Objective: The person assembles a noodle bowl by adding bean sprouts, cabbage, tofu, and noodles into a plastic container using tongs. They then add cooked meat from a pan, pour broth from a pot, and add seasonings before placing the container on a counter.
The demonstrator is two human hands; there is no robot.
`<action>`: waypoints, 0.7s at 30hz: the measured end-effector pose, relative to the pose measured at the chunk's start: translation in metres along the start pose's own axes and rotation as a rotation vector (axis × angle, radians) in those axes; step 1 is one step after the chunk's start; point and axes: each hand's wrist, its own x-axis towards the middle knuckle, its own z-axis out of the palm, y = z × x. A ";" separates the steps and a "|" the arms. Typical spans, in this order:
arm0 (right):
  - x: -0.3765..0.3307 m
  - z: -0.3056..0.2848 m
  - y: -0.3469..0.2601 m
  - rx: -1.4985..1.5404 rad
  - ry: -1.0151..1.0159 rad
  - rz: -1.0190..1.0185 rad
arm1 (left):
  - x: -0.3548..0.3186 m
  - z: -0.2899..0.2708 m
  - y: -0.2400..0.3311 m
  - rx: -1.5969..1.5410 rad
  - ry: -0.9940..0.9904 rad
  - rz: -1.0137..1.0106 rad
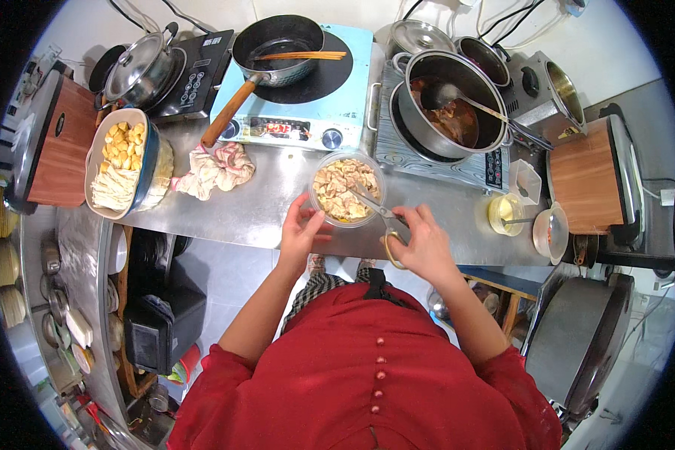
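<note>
A clear plastic bowl [319, 201] full of pale cut food pieces sits on the steel counter [262, 206] near its front edge. My left hand [301, 231] holds the bowl's near left rim. My right hand [421, 244] grips scissors [376, 211] with yellow handles; the blades reach into the bowl over the food.
A frying pan [275, 46] with chopsticks sits on a light-blue cooktop [307, 105]. A big pot [448, 105] of brown stew with a ladle stands right. A lidded pot [141, 69], a dish of tofu [120, 161], a crumpled cloth [216, 169] lie left; a small cup [506, 214] right.
</note>
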 end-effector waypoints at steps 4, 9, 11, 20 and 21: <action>0.024 0.006 0.005 -0.034 -0.055 -0.030 | 0.020 0.002 -0.002 0.065 -0.014 0.008; 0.033 0.007 0.024 0.088 -0.081 -0.076 | 0.034 0.004 -0.001 0.026 -0.041 0.010; 0.033 0.001 0.035 0.136 -0.092 -0.064 | 0.036 0.008 -0.001 0.025 -0.052 0.019; 0.038 -0.067 0.061 0.358 0.125 -0.123 | 0.036 0.007 -0.003 0.020 -0.009 0.006; 0.041 -0.079 0.064 0.337 0.183 -0.159 | 0.036 0.007 -0.003 0.033 0.004 -0.008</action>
